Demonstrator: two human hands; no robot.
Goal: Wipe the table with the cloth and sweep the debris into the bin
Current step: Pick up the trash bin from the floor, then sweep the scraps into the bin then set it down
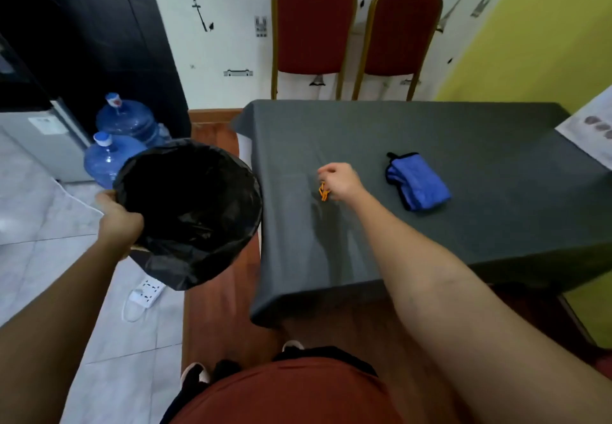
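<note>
We gripped the bin [188,205] in our left hand [116,218] left of the table [463,225]; our right hand [341,180] pinched orange debris [324,191]. The cloth [417,180] lay folded right, wiping seemingly unstarted.

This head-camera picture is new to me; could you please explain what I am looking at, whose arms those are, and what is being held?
There is no machine here. A person wears a wide-angle camera on the head, looking forward and down, so the two bare arms are the wearer's own. The left hand holds a bin lined with a black bag, beside the table's left edge. The right hand reaches over the grey-covered table and closes on small orange debris. A folded blue cloth lies on the table to the right, untouched. Two red chairs stand behind.
</note>
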